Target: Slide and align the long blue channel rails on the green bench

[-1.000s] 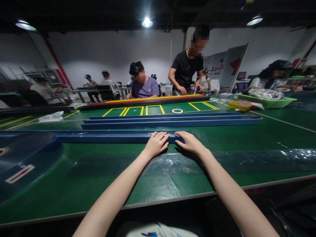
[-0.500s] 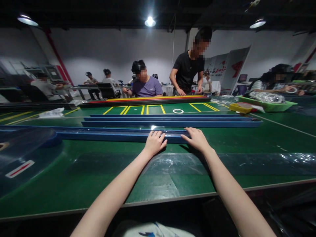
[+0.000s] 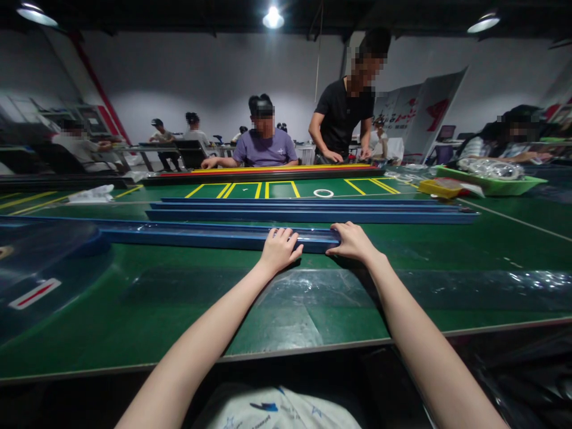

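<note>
A long blue channel strip (image 3: 192, 236) runs from the left across the green table, with clear film lying along its trough. My left hand (image 3: 280, 250) rests over it near its right part, fingers on the trough and thumb spread out at the front side. At the right end of the strip, my right hand (image 3: 353, 243) grips it, thumb at the front and fingers over the far side. Just behind lie more blue channel strips (image 3: 313, 213), side by side. In front of my hands a wide sheet of clear film (image 3: 295, 292) lies flat.
At left is a clear-wrapped bundle (image 3: 58, 256) with a red arrow label. Beyond are a white ring (image 3: 323, 193), black, red and yellow strips (image 3: 268, 171), a yellow tray (image 3: 440, 189) and a green tray (image 3: 496, 183). Co-workers sit and stand across the table.
My right hand has closed around the strip's end, where its fingers were spread before. My left hand stays about in place. The view has tilted slightly; the seated co-worker's arm has moved left.
</note>
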